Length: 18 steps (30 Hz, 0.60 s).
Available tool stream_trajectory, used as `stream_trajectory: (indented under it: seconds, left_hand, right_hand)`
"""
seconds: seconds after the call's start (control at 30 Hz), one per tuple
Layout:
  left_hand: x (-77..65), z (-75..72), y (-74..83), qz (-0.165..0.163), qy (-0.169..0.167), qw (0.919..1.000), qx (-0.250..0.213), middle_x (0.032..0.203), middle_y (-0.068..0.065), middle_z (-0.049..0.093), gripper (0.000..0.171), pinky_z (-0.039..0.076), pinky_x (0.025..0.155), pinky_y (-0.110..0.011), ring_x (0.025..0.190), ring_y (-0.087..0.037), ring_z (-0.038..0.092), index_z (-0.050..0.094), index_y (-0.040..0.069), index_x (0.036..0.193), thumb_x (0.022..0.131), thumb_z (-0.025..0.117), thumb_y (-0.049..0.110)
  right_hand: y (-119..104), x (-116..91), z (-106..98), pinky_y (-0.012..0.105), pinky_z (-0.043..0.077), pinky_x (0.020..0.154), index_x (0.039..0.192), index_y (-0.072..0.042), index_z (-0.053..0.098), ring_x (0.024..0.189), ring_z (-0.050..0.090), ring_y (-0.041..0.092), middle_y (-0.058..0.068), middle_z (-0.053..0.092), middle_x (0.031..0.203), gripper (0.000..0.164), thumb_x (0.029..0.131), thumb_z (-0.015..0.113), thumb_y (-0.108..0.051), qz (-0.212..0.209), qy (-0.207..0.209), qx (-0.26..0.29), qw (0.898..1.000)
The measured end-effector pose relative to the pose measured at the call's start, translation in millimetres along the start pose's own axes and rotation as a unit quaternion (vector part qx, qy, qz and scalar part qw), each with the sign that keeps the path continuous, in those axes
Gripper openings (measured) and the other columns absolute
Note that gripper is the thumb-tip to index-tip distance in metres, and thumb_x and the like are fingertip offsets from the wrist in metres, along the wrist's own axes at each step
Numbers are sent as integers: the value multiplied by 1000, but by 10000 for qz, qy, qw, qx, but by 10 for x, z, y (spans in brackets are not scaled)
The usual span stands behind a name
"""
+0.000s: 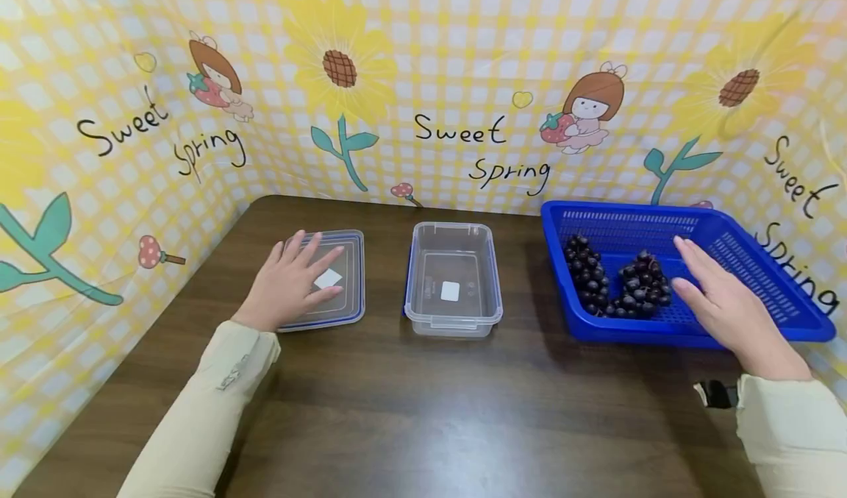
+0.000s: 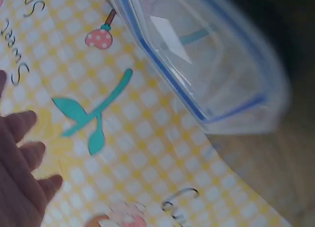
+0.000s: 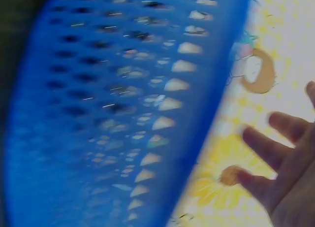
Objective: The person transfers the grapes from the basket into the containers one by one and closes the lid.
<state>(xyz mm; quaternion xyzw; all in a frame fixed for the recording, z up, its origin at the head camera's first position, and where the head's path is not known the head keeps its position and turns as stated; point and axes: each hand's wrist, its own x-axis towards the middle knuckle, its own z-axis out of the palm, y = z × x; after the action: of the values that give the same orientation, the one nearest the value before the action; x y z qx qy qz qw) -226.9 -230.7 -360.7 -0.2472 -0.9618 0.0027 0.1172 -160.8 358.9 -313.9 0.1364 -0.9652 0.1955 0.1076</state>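
Observation:
In the head view my left hand (image 1: 284, 286), fingers spread, is over a clear lid (image 1: 348, 281) with a blue seal; whether it touches the lid I cannot tell. The left wrist view has the lid (image 2: 231, 74) at upper right, apart from the fingertips (image 2: 33, 155). Near the right end of a blue basket (image 1: 635, 330) is my right hand (image 1: 737, 314), its fingers straight and nothing in them. Two bunches of dark grapes (image 1: 587, 274) lie in the basket's left part. Between the hands stands an uncovered clear container (image 1: 473, 270) with a white label.
The brown wooden table (image 1: 423, 410) carries everything. Yellow checked cloth (image 1: 456, 57) with printed sunflowers walls it off at the back and both sides. A black strap (image 1: 717, 393) shows at my right cuff. Both wrist views are partly blurred.

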Motion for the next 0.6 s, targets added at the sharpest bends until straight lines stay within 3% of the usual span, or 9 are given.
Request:
stream_trajectory:
  seconds: [0.17, 0.3, 0.4, 0.53, 0.6]
  left_hand:
    - [291, -14, 70, 570, 25, 9983, 76, 150, -23, 33, 67, 21, 108, -61, 139, -45, 23, 41, 13, 146, 94, 49, 54]
    - [489, 41, 127, 879, -206, 9959, 76, 150, -22, 32, 63, 23, 109, -59, 139, -43, 23, 42, 14, 146, 95, 50, 50]
    - [601, 107, 189, 1089, -483, 9929, 55, 151, -22, 31, 62, 24, 109, -58, 139, -43, 24, 41, 14, 146, 97, 45, 52]
    - [712, 140, 259, 1178, -740, 9903, -2, 151, -20, 33, 61, 23, 109, -58, 140, -42, 23, 41, 14, 147, 97, 45, 50]
    - [757, 138, 291, 1178, -854, 9894, 6, 151, -18, 33, 61, 22, 110, -58, 141, -41, 22, 41, 15, 147, 98, 45, 50]
  right_hand:
    - [-181, 314, -142, 71, 31, 90, 154, -15, -4, 119, 41, 56, 30, 11, 154, 74, 102, 44, -37, 396, -987, 144, 9942]
    - [-235, 488, -176, 72, 28, 94, 154, -18, -8, 124, 33, 58, 31, 8, 154, 75, 102, 42, -40, 556, -1714, 612, 9817]
    - [-230, 590, -184, 72, 24, 96, 153, -12, -9, 129, 22, 61, 35, 4, 152, 75, 103, 38, -40, 547, -2450, 872, 9641]
    - [-214, 732, -184, 67, 33, 96, 150, -1, -11, 126, 30, 60, 43, 2, 147, 74, 105, 34, -37, 549, -3426, 1266, 9293]
    - [-216, 797, -190, 63, 38, 95, 150, -1, -11, 123, 38, 58, 43, 2, 147, 74, 105, 34, -38, 753, -3747, 1474, 9122]
